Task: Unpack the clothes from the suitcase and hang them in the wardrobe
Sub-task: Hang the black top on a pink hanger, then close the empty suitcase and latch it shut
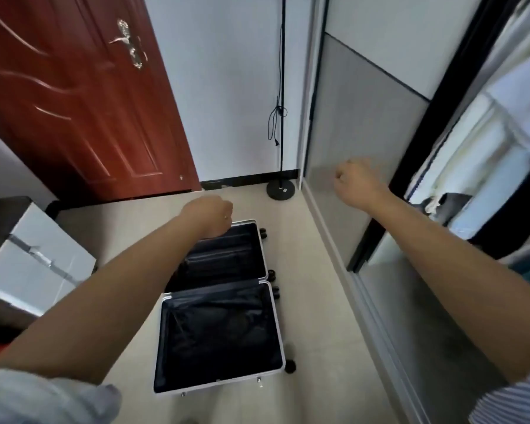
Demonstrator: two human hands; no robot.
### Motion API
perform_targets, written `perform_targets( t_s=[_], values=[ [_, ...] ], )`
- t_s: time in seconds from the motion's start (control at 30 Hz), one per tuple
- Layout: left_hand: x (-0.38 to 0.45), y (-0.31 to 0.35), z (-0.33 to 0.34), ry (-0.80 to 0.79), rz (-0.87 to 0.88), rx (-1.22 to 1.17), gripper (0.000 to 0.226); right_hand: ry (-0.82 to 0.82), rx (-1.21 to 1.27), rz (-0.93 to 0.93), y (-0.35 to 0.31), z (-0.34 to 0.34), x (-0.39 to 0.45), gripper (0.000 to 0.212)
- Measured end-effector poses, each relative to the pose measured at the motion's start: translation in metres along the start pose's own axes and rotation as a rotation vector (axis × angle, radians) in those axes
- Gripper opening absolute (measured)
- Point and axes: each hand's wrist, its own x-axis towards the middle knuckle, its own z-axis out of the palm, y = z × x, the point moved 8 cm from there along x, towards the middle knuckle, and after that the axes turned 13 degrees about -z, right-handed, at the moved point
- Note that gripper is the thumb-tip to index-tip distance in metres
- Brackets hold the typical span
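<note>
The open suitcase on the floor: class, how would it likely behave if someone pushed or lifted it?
The suitcase looks empty, so it is probably light. Its wheels sit sideways while it lies open, so it would likely slide, not roll. Lifted by one half, it would probably fold at the hinge.

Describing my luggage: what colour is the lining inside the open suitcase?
Black, inside the suitcase; the head view shows it best.
</note>
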Motion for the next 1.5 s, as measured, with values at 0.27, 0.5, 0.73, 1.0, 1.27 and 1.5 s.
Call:
perform_targets(
  t_s=[0.27,0.5,0.73,1.0,1.27,1.5],
  values=[
    [0.044,-0.187,0.139,-0.222,-0.068,0.065,0.031,-0.183,0.114,-0.052,-0.145,0.204,0.069,0.025],
    [0.085,-0.302,0.273,-0.358,-0.207,-0.206,0.030,-0.431,0.152,-0.058,-0.219,0.378,0.078,0.026],
    [0.106,-0.347,0.432,-0.432,-0.462,-0.523,0.027,-0.741,0.173,-0.028,-0.213,0.554,0.044,0.026],
    [0.179,-0.333,0.612,-0.458,-0.508,-0.490,0.027,-0.715,0.145,-0.075,-0.197,0.755,0.069,0.028],
    [0.293,-0.339,0.748,-0.254,-0.528,-0.354,0.031,-0.446,0.103,-0.198,-0.199,0.921,0.153,0.040],
    [0.330,-0.354,0.792,-0.170,-0.638,-0.388,0.041,-0.425,-0.009,-0.231,-0.210,0.981,0.177,0.053]
  ],
)
